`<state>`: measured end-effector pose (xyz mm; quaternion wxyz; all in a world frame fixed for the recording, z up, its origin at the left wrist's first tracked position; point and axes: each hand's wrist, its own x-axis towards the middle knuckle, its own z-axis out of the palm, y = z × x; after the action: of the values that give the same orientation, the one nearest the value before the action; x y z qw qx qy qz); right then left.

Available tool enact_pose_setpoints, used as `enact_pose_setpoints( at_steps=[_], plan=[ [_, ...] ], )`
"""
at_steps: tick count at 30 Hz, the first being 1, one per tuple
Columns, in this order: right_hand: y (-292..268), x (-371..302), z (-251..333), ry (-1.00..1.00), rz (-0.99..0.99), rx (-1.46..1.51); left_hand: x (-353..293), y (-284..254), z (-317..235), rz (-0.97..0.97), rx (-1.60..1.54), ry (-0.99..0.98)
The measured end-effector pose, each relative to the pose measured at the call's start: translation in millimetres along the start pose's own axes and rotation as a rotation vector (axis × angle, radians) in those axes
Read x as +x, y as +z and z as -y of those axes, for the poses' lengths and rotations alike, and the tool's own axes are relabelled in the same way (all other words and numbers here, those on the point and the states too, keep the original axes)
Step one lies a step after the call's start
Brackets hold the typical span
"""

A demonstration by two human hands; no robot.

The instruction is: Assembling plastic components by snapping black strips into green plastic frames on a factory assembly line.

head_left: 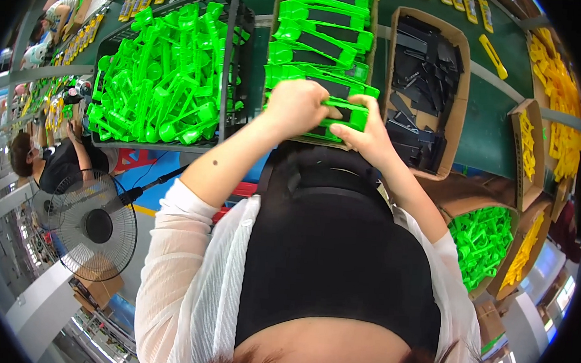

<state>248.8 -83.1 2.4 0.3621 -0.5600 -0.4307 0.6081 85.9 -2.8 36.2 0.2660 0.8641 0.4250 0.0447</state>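
Note:
Both hands meet over the near end of a cardboard box filled with bright green plastic pieces with black inserts. My right hand pinches one green plastic piece between thumb and fingers at its right end. From the left, my left hand is closed at the other end of that piece, with the fingers curled against it. The back of the left hand hides part of the piece and of the box. Black plastic strips fill a second cardboard box just right of my hands.
A black crate heaped with green plastic parts stands on the left. Yellow-handled tools lie on the green table. Boxes of yellow parts and green parts stand right. A fan and a co-worker are left.

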Motion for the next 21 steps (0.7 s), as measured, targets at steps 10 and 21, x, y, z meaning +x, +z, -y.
enact_pose_setpoints(
  at_steps=[10,21],
  plan=[
    [-112.7,31.7,-93.6,0.136,-0.435,-1.176,25.7,33.1,50.4,-0.029,0.514,0.109],
    [-133.5,56.1,-85.2,-0.404,-0.645,-0.868,-58.7,-24.1,88.0,-0.982,0.141,-0.159]
  ],
)
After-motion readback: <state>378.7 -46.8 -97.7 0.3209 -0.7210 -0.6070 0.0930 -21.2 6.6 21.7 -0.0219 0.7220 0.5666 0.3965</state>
